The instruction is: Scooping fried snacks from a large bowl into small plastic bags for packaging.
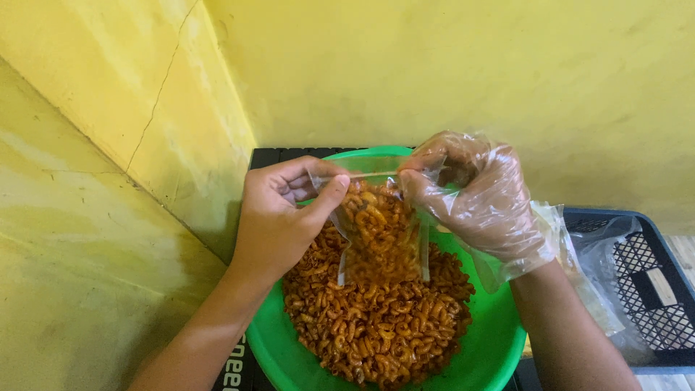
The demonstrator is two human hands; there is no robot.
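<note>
A small clear plastic bag (380, 239) partly filled with orange-brown seasoned macaroni hangs over a green plastic bowl (492, 340). My left hand (279, 217), bare, pinches the bag's top left corner between thumb and fingers. My right hand (470, 192), inside a loose clear plastic glove, pinches the top right corner. The bag's mouth is stretched flat between the two hands. More of the same macaroni (376, 326) lies piled in the bowl under the bag.
The bowl rests on a black crate (279, 154) in a corner of yellow walls (434, 65). A dark blue mesh crate (651, 289) stands at the right with crumpled clear plastic (604, 253) over its edge.
</note>
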